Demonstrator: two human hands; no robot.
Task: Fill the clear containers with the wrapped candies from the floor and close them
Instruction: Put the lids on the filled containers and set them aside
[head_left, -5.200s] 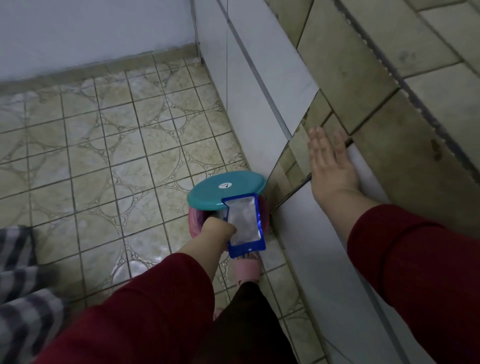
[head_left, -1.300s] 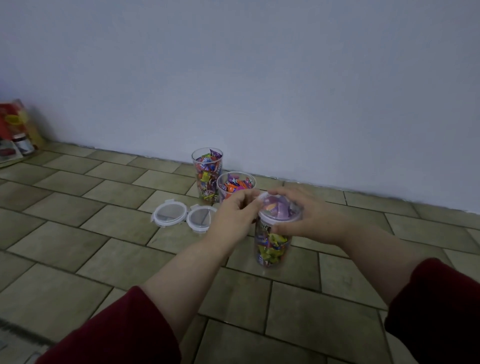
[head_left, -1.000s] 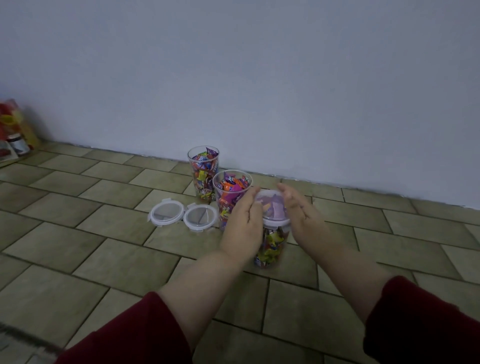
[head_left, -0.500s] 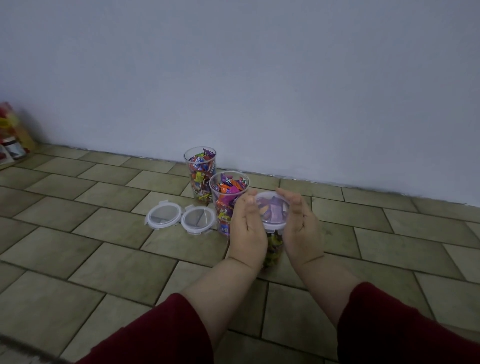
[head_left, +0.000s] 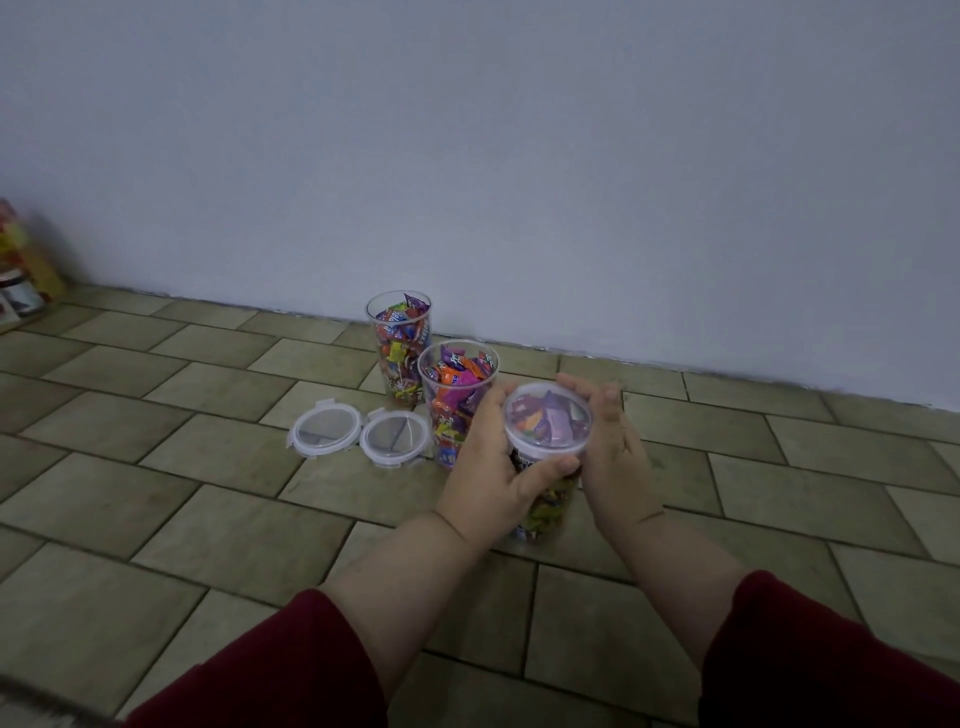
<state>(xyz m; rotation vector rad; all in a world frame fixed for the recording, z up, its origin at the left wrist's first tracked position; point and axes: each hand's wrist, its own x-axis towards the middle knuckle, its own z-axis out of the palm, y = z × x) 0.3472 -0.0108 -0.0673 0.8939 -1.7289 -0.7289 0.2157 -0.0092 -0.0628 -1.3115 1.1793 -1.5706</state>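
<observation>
Both hands clasp the lidded clear plastic candy container standing on the tiled floor.
The left hand and right hand each have a curled grip round its rim; open candy-filled containers and round clear lids sit just left.

Curled left hand, curled right hand
</observation>
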